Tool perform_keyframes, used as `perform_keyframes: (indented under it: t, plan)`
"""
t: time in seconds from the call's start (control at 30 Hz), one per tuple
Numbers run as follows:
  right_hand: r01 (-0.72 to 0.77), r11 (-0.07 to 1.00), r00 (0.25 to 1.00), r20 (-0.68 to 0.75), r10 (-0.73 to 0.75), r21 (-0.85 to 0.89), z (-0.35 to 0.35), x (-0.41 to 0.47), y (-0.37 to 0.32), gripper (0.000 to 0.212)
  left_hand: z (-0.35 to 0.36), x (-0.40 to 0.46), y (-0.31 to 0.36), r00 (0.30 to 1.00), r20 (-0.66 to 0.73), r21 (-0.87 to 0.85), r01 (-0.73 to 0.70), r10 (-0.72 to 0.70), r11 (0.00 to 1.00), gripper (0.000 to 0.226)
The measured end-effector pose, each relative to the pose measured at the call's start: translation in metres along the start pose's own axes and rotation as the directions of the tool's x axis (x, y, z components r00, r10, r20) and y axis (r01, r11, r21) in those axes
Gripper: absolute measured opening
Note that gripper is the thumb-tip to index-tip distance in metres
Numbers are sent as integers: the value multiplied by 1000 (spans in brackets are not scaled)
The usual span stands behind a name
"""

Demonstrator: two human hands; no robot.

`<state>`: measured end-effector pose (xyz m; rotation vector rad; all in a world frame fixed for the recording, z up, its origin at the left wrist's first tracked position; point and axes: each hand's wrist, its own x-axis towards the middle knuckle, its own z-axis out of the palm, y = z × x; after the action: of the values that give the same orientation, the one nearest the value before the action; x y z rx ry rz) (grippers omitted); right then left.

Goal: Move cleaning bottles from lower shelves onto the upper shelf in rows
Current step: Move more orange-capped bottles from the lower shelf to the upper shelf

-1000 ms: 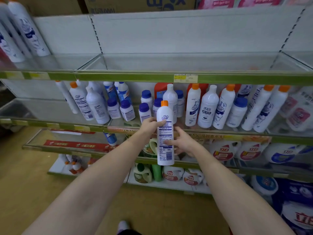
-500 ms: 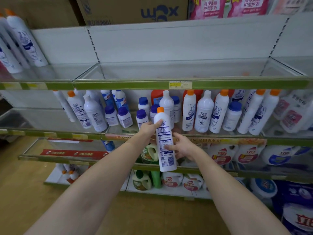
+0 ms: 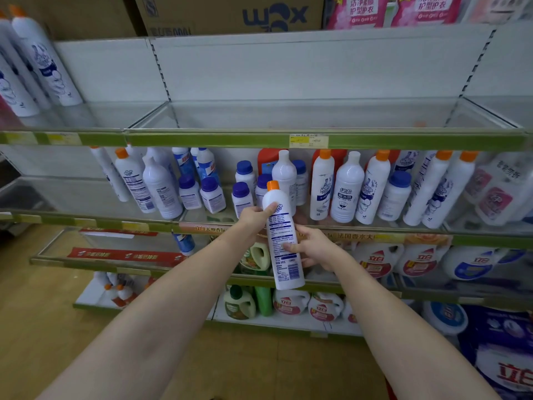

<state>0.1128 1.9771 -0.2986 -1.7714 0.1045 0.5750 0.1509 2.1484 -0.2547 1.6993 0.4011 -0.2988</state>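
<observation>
**Lifting one bottle toward an upper shelf that has hardly been filled**

Holding a tall white plastic bottle with an orange cap [image 3: 281,241] in front of the shelving, we have both hands on it. Our left hand [image 3: 255,216] wraps the shoulder just under the cap, thumb across the label; our right hand [image 3: 313,248] takes the lower body, fingers curled round it. So each grip is closed on the bottle, not spread. The bottle tilts slightly, cap leaning left, and hangs in the air level with the middle shelf, well below where it must go.

We judge the task to be near its start. The upper glass-fronted shelf with a green edge strip [image 3: 317,140] shows no bottles in the wide bay straight ahead; only a cluster of tall white bottles with orange caps [image 3: 34,64] stands at its far left. No row is formed in the centre bay yet.

Plenty is left below. The middle shelf [image 3: 360,229] carries many containers: tall white orange-capped bottles [image 3: 375,186] to the right, short white jars with blue lids [image 3: 245,180] in the centre, and more white bottles [image 3: 161,186] leaning at the left. Lower down, white detergent jugs with red labels [image 3: 375,261] sit in a row, with a green bottle [image 3: 264,301] and more jugs on the bottom shelf.
</observation>
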Motion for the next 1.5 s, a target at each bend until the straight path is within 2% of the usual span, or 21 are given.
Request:
perform_keyframes:
  t: [0.07, 0.27, 0.37, 0.47, 0.63, 0.77, 0.87, 0.97, 1.03, 1.1, 1.13, 1.23, 1.33, 1.5]
  plan:
    - [6, 1000, 1000, -9, -6, -21, 1, -3, -4, 63, 2, -1, 0, 999, -20, -46, 48, -49, 998, 50]
    - [25, 997, 999, -46, -29, -78, 6, -11, -14, 55, 4, -6, 1, 990, -76, -128, 112, -122, 985, 44]
    - [55, 983, 994, -86, -71, -176, 11, -16, -22, 47, 7, -12, 5, 989, -34, -184, 134, -142, 974, 48]
    - [82, 967, 988, -107, -111, -241, 16, -16, -31, 50, 10, -14, 4, 988, 42, -232, 157, -152, 960, 62]
    - [58, 984, 998, 24, -55, -171, 8, -19, -38, 57, 3, -14, -1, 994, 32, -293, 107, -102, 950, 75]
    - [61, 998, 998, 9, -60, -21, 3, -17, -31, 58, -2, -14, 0, 1000, -8, -304, 25, -29, 952, 59]
    - [43, 999, 999, 1, -43, -22, 4, -13, -22, 54, -4, -13, 4, 1000, 1, -289, 5, -5, 957, 60]
    - [24, 997, 999, 48, -21, -68, 10, -12, -19, 53, -6, -12, 8, 998, 64, -257, 11, 5, 966, 76]
    - [46, 998, 997, 71, -43, -46, 15, -13, -20, 43, -7, -15, 10, 995, 98, -242, 22, 2, 970, 66]
    - [70, 997, 994, 92, -67, -32, 21, -13, -23, 44, -5, -20, 11, 985, 171, -291, 57, -7, 955, 41]
    - [79, 997, 992, 102, -76, -20, 24, -13, -24, 48, -5, -22, 11, 979, 206, -325, 78, -10, 942, 38]
    - [77, 996, 991, 108, -81, 40, 29, -12, -28, 53, -7, -26, 12, 975, 222, -377, 84, 2, 922, 44]
    - [93, 994, 991, 93, -98, 55, 33, -12, -30, 48, -12, -26, 15, 978, 207, -345, 68, 5, 936, 51]
    - [108, 993, 987, 118, -114, 51, 42, -8, -35, 49, -28, -27, 18, 991, 134, -342, 35, 12, 939, 44]
